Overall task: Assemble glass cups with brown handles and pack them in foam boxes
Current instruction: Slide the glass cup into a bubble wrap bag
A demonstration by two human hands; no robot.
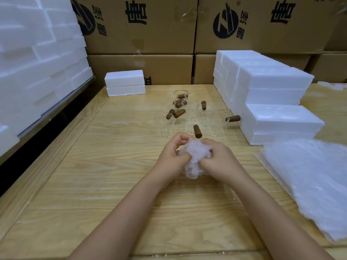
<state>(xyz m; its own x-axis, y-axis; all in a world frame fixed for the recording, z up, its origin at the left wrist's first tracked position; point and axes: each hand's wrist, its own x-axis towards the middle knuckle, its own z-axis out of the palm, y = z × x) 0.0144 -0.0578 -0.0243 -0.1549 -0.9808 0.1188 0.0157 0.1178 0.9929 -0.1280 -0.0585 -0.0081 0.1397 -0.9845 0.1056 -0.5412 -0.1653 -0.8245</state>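
Head view, from the left: a wall of white foam boxes [37, 62] fills the left edge, too many and too washed out to count. At the back of the pale wooden table [112, 175] stands a pair of white foam boxes [124, 82], one on top of the other. Behind them, brown cardboard cartons [150, 34] with dark print rise in two rows.

Right of the pair, mid-table, is a cluster of clear glass cups [191, 117] with brown cylindrical handles [197, 131]. Eight handles can be counted, pointing every way, but the glass bodies blur together and cannot be counted.

Just in front of the cluster, two bare forearms reach in from the bottom edge. The left hand [172, 156] curls fingers and thumb round the left side of a crumpled wad of clear bubble wrap [195, 156]. The right hand [219, 160] clamps the right side, knuckles up, fingers dug in. The wad sits low over the table — what it wraps cannot be made out.

Further right stands a stepped stack of white foam boxes [272, 91], with one cup's handle just beside its lowest front box. At the right edge lies one pile of clear bubble-wrap sheets [309, 184].
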